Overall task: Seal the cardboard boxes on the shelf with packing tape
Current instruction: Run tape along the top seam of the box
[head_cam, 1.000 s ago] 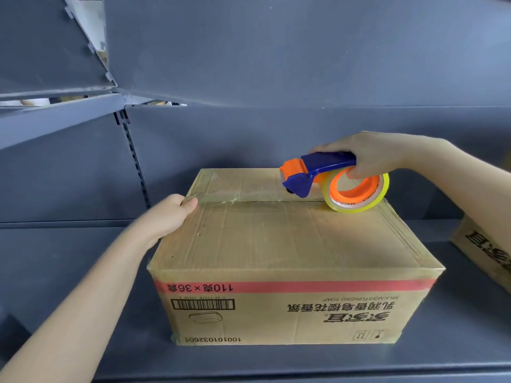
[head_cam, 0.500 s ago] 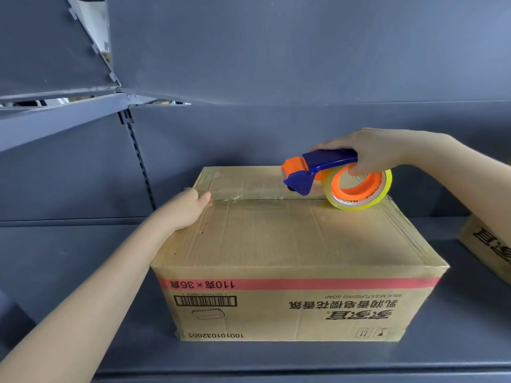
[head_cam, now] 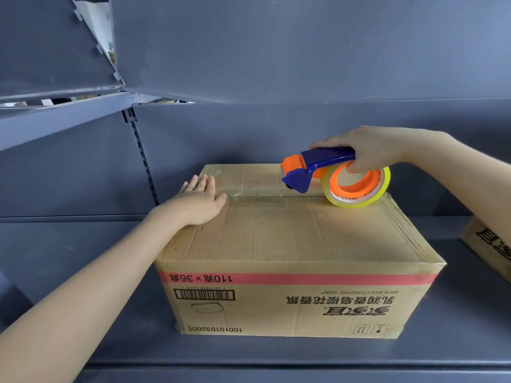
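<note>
Gripping the blue handle of the tape dispenser [head_cam: 318,167], your right hand [head_cam: 370,150] has its fingers wrapped over the top and one digit hooked down into the orange hub. The roll of clear tape [head_cam: 359,201] touches the lid of the cardboard box [head_cam: 276,239] at about 2 o'clock on the lid. The dispenser's orange nose points toward 9 o'clock, along the seam [head_cam: 271,195] where the two top flaps meet. Your right forearm comes in from 3 o'clock, above the box's right edge.

Your left hand [head_cam: 199,203] lies flat, palm down, fingers straight and close together, at 10 o'clock on the lid. It holds nothing and rests on the flaps at the left end of the seam, fingertips pointing to 12 o'clock. A glossy strip of tape [head_cam: 235,192] shows on the seam just beside that hand. Your left forearm reaches in from 7 o'clock.

With the flaps shut, you cannot see what the box holds. Its front face carries a red band, a barcode and upside-down print. It sits on the grey shelf [head_cam: 83,258]. A second cardboard box [head_cam: 489,244], cut off by the frame, stands at 3 o'clock, apart from the first. At 12 o'clock is the grey back panel [head_cam: 276,134], with a slotted upright [head_cam: 141,156] at 10 o'clock.
</note>
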The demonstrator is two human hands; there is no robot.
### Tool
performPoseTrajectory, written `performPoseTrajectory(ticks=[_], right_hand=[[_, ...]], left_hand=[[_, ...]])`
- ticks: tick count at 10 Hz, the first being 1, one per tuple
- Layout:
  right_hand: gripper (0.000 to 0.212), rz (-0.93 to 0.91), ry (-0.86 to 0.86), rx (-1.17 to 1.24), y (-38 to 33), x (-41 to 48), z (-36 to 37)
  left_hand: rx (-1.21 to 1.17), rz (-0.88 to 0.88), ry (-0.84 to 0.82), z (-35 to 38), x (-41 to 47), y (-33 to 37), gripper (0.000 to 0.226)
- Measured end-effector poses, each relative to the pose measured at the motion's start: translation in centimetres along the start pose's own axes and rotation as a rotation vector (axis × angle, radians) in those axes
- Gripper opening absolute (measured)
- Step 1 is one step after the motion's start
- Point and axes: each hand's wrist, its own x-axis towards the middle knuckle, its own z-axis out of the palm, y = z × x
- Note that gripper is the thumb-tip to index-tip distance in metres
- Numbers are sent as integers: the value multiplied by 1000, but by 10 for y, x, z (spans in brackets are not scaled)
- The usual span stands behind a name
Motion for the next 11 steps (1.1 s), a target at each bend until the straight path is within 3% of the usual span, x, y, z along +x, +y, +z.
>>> performPoseTrajectory(ticks=[1,2,4,5,6,9,11], right_hand=[[67,-25,-49,17,-1,-1,0],[70,-39,-72,12,-2,1,0],[70,-47,-81,36,-2,3,2],[69,-47,-63,37,-2,2,2],[64,-58,-7,-9,-5,2,2],[64,-37,96,-72,-3,0,11],[60,-30,147,-101,-6,3,15]], left_hand=[[17,61,-68,-6,1,10,61],[55,200,-28,2,-3,21,61],[3,124,-123,-12,3,37,56],[-73,288,-88,-7,-2,68,53],[-11,332,43,9,0,80,54],[31,335,68,12,1,80,50],[25,351,1,10,5,81,49]])
